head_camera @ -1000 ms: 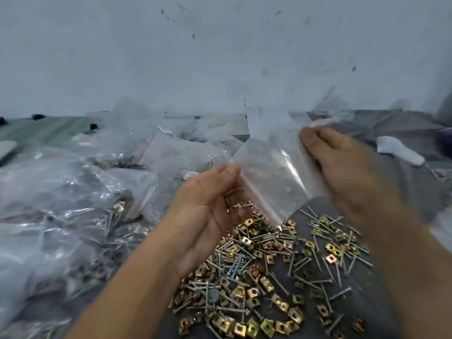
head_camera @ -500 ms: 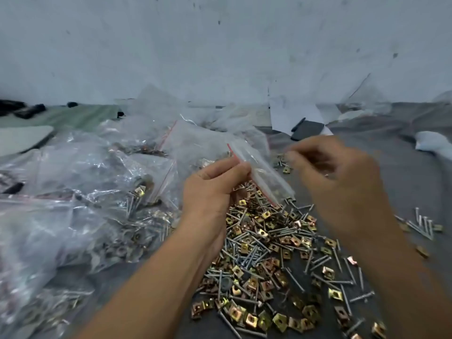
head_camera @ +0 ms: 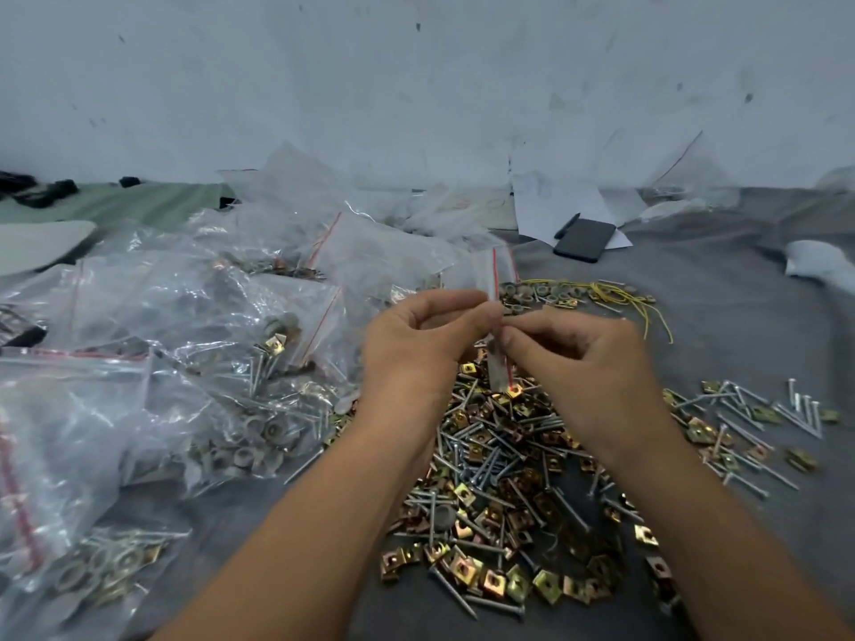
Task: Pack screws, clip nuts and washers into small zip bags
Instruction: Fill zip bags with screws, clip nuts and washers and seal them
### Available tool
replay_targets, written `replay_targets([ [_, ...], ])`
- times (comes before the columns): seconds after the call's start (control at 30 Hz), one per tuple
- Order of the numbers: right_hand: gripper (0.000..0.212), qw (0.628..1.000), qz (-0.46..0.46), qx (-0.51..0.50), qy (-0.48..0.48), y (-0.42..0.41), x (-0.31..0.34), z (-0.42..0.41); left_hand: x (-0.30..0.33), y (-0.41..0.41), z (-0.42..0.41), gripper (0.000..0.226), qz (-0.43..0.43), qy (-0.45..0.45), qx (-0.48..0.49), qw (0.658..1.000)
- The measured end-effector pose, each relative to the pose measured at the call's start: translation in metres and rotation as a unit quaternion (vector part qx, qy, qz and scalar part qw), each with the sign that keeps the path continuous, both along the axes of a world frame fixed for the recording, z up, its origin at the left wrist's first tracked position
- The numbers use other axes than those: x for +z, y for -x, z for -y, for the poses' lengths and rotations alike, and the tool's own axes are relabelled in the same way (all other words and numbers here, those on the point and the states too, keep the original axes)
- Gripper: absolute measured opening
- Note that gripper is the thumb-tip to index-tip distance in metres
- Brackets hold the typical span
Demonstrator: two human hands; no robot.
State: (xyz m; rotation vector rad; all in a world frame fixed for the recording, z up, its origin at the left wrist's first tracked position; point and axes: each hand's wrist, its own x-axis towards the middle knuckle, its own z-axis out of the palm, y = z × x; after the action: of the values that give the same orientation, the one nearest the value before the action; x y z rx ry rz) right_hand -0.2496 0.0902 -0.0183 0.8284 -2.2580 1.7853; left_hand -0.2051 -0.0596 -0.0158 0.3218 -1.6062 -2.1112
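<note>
— Head view, left to right: what lay where?
— Filled bags (head_camera: 194, 363) sat left. The left hand (head_camera: 416, 344) and right hand (head_camera: 578, 363) both pinched a zip bag (head_camera: 497, 293) above the screws (head_camera: 499, 455). No writing was readable.

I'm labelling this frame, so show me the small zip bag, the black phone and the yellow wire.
small zip bag (head_camera: 498, 363): head view, lower strip below the fingers.
black phone (head_camera: 584, 239): head view, middle of its face.
yellow wire (head_camera: 615, 294): head view, tangled strands.
</note>
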Motion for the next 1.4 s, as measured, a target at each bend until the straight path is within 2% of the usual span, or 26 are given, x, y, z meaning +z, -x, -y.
replay_targets([
  [0.23, 0.010, 0.992, 0.087, 0.020, 0.084, 0.001, -0.001, 0.000, -0.002, -0.005, -0.008, 0.006, 0.016, 0.069, -0.013, 0.997],
  [0.4, 0.018, 0.977, 0.162, 0.055, 0.124, 0.003, -0.002, -0.004, 0.005, -0.008, -0.009, 0.006, 0.038, 0.031, -0.025, 0.999],
  [0.5, 0.012, 0.965, 0.203, 0.049, 0.157, 0.004, 0.001, -0.006, 0.009, -0.007, -0.005, 0.008, 0.061, 0.052, 0.029, 0.996],
  [0.57, 0.006, 0.974, 0.163, -0.038, 0.150, 0.006, 0.003, -0.009, 0.010, -0.005, -0.001, 0.011, 0.085, 0.127, 0.090, 0.984],
  [0.63, 0.008, 0.983, 0.055, -0.154, 0.083, 0.008, 0.003, -0.013, 0.011, -0.006, 0.001, 0.013, 0.101, 0.245, 0.136, 0.955],
  [0.7, 0.011, 0.974, -0.053, -0.222, 0.014, 0.008, 0.002, -0.014, 0.014, -0.009, 0.002, 0.017, 0.102, 0.347, 0.164, 0.918],
  [0.77, 0.013, 0.963, -0.129, -0.234, -0.026, 0.005, 0.003, -0.011, 0.016, -0.010, 0.005, 0.018, 0.087, 0.424, 0.171, 0.885],
  [0.83, 0.015, 0.967, -0.155, -0.200, -0.033, 0.004, 0.003, -0.006, 0.019, -0.009, 0.008, 0.029, 0.045, 0.481, 0.147, 0.863],
  [0.93, 0.017, 0.987, -0.086, -0.126, 0.044, 0.003, 0.002, -0.004, 0.025, -0.012, 0.012, 0.053, -0.004, 0.529, 0.090, 0.844],
  [1.03, 0.018, 0.990, -0.060, -0.098, 0.076, 0.003, 0.004, -0.005, 0.029, -0.020, 0.017, 0.061, -0.006, 0.515, -0.007, 0.857],
  [1.1, 0.020, 0.989, -0.074, -0.096, 0.087, 0.003, 0.007, -0.005, 0.029, -0.025, 0.018, 0.058, -0.013, 0.486, -0.072, 0.871],
  [1.2, 0.013, 0.988, -0.029, -0.058, 0.138, 0.003, 0.010, -0.005, 0.027, -0.032, 0.011, 0.052, -0.039, 0.473, -0.107, 0.874],
  [1.27, 0.009, 0.983, 0.026, -0.043, 0.179, 0.001, 0.010, -0.003, 0.026, -0.032, 0.004, 0.071, -0.050, 0.495, -0.114, 0.860],
  [1.33, 0.009, 0.974, 0.076, -0.038, 0.210, -0.001, 0.011, -0.001, 0.024, -0.027, 0.001, 0.091, -0.054, 0.543, -0.104, 0.831],
  [1.4, 0.011, 0.962, 0.120, -0.028, 0.242, -0.004, 0.012, 0.000, 0.023, -0.023, -0.001, 0.094, -0.056, 0.583, -0.068, 0.808],
])
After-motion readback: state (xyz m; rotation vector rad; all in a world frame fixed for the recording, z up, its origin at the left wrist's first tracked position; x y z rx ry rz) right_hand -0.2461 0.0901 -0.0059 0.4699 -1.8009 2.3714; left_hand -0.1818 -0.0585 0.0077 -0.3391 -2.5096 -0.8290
